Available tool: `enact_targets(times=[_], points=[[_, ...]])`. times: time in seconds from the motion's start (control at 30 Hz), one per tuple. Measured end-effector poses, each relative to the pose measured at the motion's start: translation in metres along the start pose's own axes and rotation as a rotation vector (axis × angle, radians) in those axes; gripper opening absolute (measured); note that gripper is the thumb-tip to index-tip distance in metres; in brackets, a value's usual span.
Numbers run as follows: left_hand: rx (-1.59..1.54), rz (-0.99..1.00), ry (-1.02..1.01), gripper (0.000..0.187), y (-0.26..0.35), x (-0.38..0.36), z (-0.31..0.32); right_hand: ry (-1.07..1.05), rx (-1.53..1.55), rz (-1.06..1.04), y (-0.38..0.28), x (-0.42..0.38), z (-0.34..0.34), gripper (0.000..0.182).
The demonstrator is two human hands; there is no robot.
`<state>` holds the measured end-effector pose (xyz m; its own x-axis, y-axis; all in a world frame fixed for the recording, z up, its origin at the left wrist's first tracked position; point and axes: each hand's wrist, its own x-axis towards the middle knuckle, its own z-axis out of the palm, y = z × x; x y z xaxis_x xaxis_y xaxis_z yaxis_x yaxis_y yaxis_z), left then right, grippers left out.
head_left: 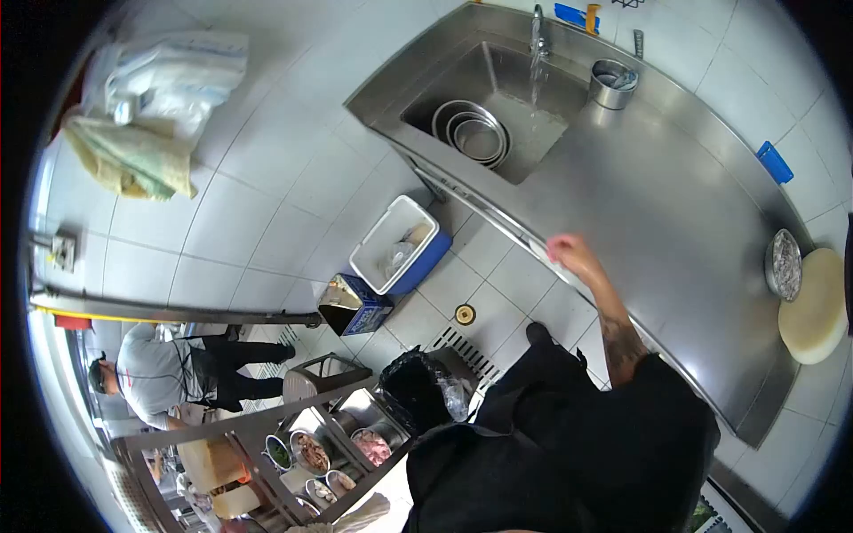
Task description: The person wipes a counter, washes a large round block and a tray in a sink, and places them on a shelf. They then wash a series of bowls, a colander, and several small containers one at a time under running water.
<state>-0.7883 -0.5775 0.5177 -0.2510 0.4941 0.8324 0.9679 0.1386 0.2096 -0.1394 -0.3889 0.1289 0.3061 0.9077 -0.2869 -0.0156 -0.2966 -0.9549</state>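
Note:
My right hand (575, 255) is held out over the front edge of the steel counter (657, 204), on a tattooed forearm. Its fingers are small and blurred, so their pose and anything in them cannot be made out. I do not see my left hand. Water runs from the faucet (538, 35) into the sink basin (542, 133), where nested round metal containers (480, 138) sit at the left. Behind the basin's right side stands a metal container (611, 89) with something inside.
A metal bowl (784, 265) and a pale round slab (813, 311) are at the counter's far right. On the floor are a blue-and-white cooler (426, 258), a box (362, 311) and a black bag (413, 391). Another person (160, 373) stands beyond a shelf of food containers (311, 451).

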Motion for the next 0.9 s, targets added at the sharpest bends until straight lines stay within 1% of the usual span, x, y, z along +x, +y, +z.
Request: enact_targets(times=[0.03,0.07,0.1,0.13,0.17,0.2,0.23,0.27,0.3,0.37,0.4,0.43,0.47,0.5,0.57,0.6,0.63,0.67,0.7,0.73,0.8,0.83,0.87,0.9], points=[[-0.134,0.044,-0.141,0.026,0.006,0.006,0.044,0.054,0.015,0.046,0.018,-0.010,-0.023,0.009],[-0.231,0.139,-0.280,0.026,0.002,0.007,0.080,0.107,0.031,0.095,0.027,-0.017,-0.039,0.009],[-0.432,-0.212,-0.329,0.023,0.095,0.001,0.120,0.111,0.038,0.111,0.021,-0.019,-0.050,0.009],[-0.477,-0.110,-0.421,0.019,0.125,0.005,0.161,0.106,-0.007,0.134,0.012,-0.023,-0.063,0.010],[-0.540,-0.046,-0.592,0.016,0.164,0.004,0.195,0.101,-0.056,0.153,0.007,-0.023,-0.074,0.012],[-0.722,-0.116,-0.666,0.014,0.176,-0.007,0.246,0.109,-0.063,0.158,0.010,-0.014,-0.080,0.012],[-0.618,0.046,-0.835,0.011,0.200,-0.009,0.291,0.152,-0.076,0.056,0.016,-0.001,-0.084,0.013],[-0.731,-0.002,-0.957,0.007,0.233,-0.023,0.332,0.194,-0.092,-0.046,0.021,0.015,-0.090,0.014],[-0.800,0.053,-1.034,0.007,0.262,-0.035,0.376,0.203,-0.107,-0.045,0.020,0.032,-0.092,0.014],[-0.758,0.227,-1.171,0.009,0.329,-0.049,0.457,0.249,-0.306,-0.169,0.006,0.064,-0.093,0.015],[-0.810,0.271,-1.199,0.008,0.358,-0.059,0.505,0.282,-0.330,-0.159,-0.013,0.079,-0.095,0.015],[-0.859,0.317,-1.225,0.007,0.386,-0.070,0.556,0.286,-0.291,-0.198,-0.038,0.095,-0.094,0.015],[-0.893,0.406,-1.220,0.010,0.415,-0.075,0.608,0.289,-0.250,-0.238,-0.054,0.116,-0.099,0.016],[-0.928,0.496,-1.208,0.013,0.444,-0.080,0.662,0.321,-0.266,-0.232,-0.060,0.144,-0.114,0.016],[-0.903,0.631,-1.076,0.016,0.496,-0.096,0.787,0.568,-0.489,-0.298,-0.072,0.215,-0.149,0.019],[-0.676,0.574,-1.217,0.019,0.531,-0.090,0.823,0.681,-0.524,-0.328,-0.097,0.247,-0.167,0.020],[-0.567,0.599,-1.097,0.024,0.553,-0.102,0.875,0.798,-0.561,-0.348,-0.123,0.276,-0.189,0.022],[-0.381,0.527,-1.047,0.028,0.572,-0.123,0.930,0.954,-0.711,-0.218,-0.127,0.306,-0.218,0.029],[-0.182,0.451,-1.008,0.033,0.577,-0.142,0.969,1.092,-0.845,-0.062,-0.130,0.337,-0.247,0.037],[-0.200,0.469,-1.044,0.033,0.583,-0.149,0.991,1.275,-0.955,0.025,-0.097,0.368,-0.272,0.042],[-0.188,0.282,-1.667,0.048,0.593,-0.158,1.018,1.634,-1.091,0.265,-0.033,0.430,-0.321,0.054],[-0.250,0.239,-1.572,0.041,0.592,-0.167,1.029,1.174,-0.530,0.482,-0.044,0.428,-0.317,0.061],[-0.305,0.197,-1.473,0.035,0.582,-0.175,1.037,1.253,0.294,0.532,-0.088,0.422,-0.277,0.049],[-0.346,0.297,-1.473,0.030,0.581,-0.166,1.033,1.324,0.371,0.417,-0.040,0.432,-0.300,0.039]])
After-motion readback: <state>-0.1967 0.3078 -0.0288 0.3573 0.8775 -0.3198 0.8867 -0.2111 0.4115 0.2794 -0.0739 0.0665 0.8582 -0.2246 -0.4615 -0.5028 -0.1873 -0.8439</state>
